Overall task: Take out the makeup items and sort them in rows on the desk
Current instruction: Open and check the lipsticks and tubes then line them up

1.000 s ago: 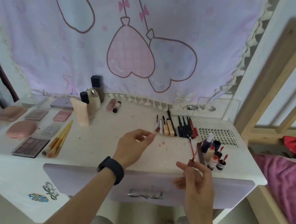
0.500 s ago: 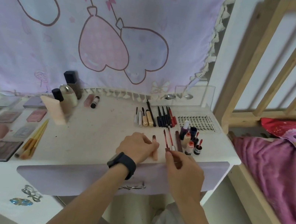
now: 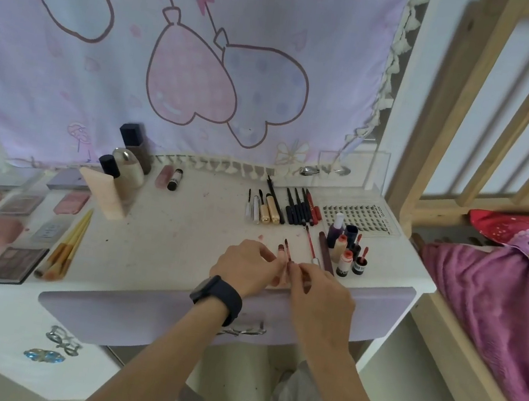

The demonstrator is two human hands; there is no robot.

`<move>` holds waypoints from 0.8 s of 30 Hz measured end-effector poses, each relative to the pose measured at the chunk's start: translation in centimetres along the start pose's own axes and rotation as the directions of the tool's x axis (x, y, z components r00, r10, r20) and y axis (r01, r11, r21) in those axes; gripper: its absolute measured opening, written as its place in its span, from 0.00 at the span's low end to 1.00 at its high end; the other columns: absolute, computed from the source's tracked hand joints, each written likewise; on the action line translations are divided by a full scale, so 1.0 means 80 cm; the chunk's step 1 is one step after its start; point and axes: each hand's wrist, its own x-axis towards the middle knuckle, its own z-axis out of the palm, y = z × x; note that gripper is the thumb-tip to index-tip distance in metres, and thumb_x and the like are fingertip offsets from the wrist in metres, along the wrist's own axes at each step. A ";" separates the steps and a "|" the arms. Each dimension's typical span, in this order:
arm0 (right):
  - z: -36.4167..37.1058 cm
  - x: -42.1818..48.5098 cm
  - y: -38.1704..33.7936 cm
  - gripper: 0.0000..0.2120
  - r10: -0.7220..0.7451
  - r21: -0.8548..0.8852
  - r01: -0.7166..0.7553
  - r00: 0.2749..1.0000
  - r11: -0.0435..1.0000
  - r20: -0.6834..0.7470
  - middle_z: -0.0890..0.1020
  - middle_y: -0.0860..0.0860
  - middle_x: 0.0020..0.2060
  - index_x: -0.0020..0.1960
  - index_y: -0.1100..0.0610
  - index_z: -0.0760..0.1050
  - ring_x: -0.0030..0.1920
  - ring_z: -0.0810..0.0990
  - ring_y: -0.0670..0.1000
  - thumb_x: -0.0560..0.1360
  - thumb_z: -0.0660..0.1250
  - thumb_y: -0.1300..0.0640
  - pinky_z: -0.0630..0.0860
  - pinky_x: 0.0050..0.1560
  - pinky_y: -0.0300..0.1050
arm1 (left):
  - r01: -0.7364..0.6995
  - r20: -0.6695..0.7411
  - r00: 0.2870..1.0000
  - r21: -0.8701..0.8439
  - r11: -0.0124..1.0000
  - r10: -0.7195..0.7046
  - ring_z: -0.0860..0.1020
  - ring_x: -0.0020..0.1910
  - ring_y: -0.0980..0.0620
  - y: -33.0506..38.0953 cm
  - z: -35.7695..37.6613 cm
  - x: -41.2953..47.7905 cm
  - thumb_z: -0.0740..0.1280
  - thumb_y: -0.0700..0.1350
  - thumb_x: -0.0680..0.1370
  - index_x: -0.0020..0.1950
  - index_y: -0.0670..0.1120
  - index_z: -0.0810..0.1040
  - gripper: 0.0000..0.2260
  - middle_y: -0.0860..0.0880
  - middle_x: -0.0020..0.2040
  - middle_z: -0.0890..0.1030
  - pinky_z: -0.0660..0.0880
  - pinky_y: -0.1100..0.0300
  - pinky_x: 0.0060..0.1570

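Item: lip-gloss tube (image 3: 280,251) and applicator wand (image 3: 287,248), side by side at the desk (image 3: 183,222) front edge, long axes pointing away toward the curtain (image 3: 210,53); left hand (image 3: 246,265) pinches the tube, right hand (image 3: 321,292) pinches the wand's near end, each equally close.

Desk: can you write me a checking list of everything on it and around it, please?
Surface: white desk, with a few red smudges.
Job's things: pens in a row at the back, little bottles at the right, palettes and brushes at the left.
Clutter: bow stickers on the desk's front.
Hands: left hand pinches a pink tube; right hand pinches a thin red wand beside it.
Cables: nothing seen.
Surroundings: heart cloth behind, wooden bed and pink blanket at the right.
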 end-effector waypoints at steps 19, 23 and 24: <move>-0.046 0.007 0.139 0.31 -0.030 -0.318 -0.007 0.993 0.948 -0.112 0.68 0.55 0.75 0.75 0.59 0.67 0.78 0.61 0.56 0.80 0.56 0.40 0.54 0.78 0.57 | -0.001 0.014 1.000 0.078 0.997 0.000 0.82 0.41 0.51 0.036 0.012 0.006 0.71 0.61 0.74 0.31 0.53 0.79 0.16 0.53 0.37 0.85 0.80 0.54 0.44; -0.035 0.009 0.160 0.34 -0.046 -0.365 0.024 0.998 0.931 -0.050 0.63 0.52 0.78 0.78 0.57 0.62 0.80 0.55 0.52 0.81 0.50 0.36 0.45 0.80 0.58 | -0.001 0.006 1.000 0.097 0.995 0.001 0.82 0.43 0.49 0.040 0.018 0.008 0.69 0.63 0.74 0.35 0.52 0.79 0.17 0.49 0.41 0.85 0.80 0.54 0.45; -0.033 0.009 0.162 0.34 -0.051 -0.357 0.027 0.997 0.934 -0.056 0.64 0.52 0.78 0.78 0.57 0.62 0.80 0.55 0.52 0.81 0.50 0.37 0.46 0.80 0.58 | -0.001 0.004 1.000 0.096 0.995 0.001 0.82 0.43 0.49 0.040 0.020 0.009 0.69 0.63 0.74 0.36 0.50 0.80 0.17 0.48 0.41 0.86 0.80 0.53 0.46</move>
